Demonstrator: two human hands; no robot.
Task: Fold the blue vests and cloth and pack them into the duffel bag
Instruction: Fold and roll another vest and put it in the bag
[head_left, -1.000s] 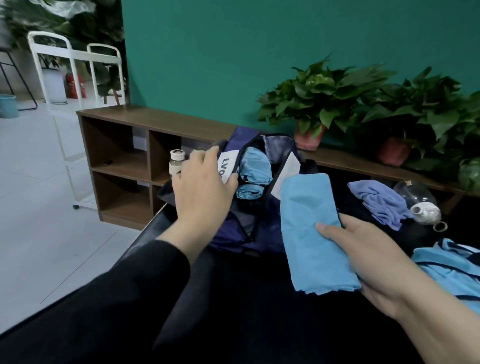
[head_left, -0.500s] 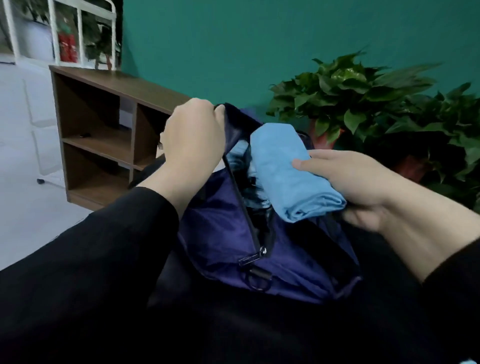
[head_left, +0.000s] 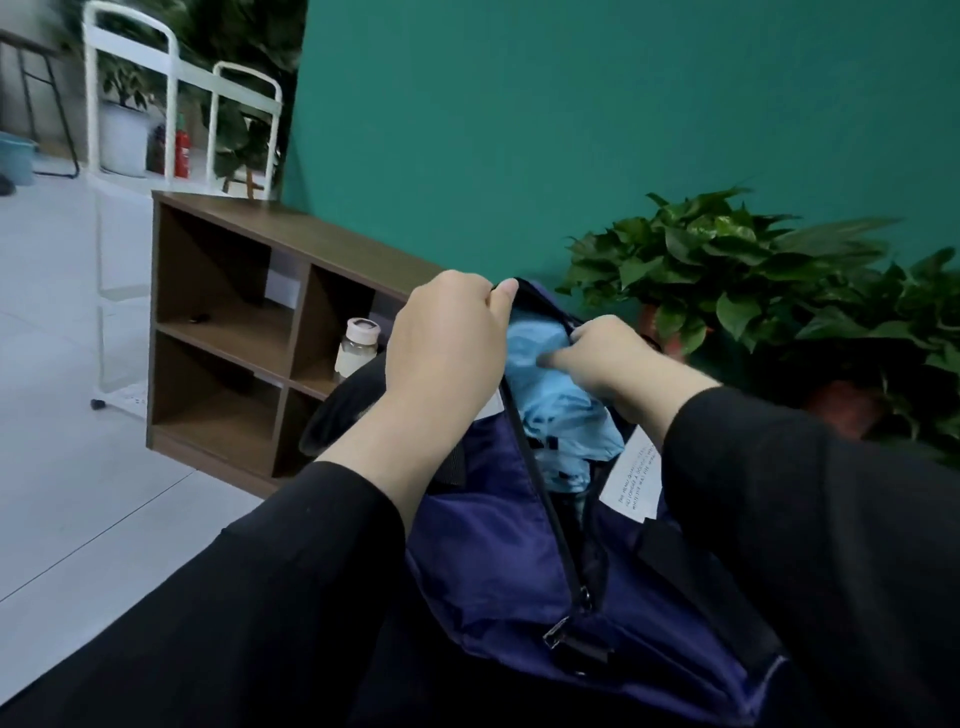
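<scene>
My left hand (head_left: 447, 343) grips the bag (head_left: 493, 545) rim; right hand's (head_left: 608, 358) curled fingers (head_left: 558, 358) press the cloth (head_left: 550, 395) just beneath them.

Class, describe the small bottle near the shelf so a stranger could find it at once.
Start at the brown wooden shelf unit against the green wall. At its right end, beside the left hand, stands the bottle: pale and translucent with a pinkish cap, the only container there.

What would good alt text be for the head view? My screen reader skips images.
A person's left hand holds open the rim of a navy duffel bag while the right hand pushes light blue folded fabric inside. A wooden shelf, a bottle and potted plants stand behind.
</scene>
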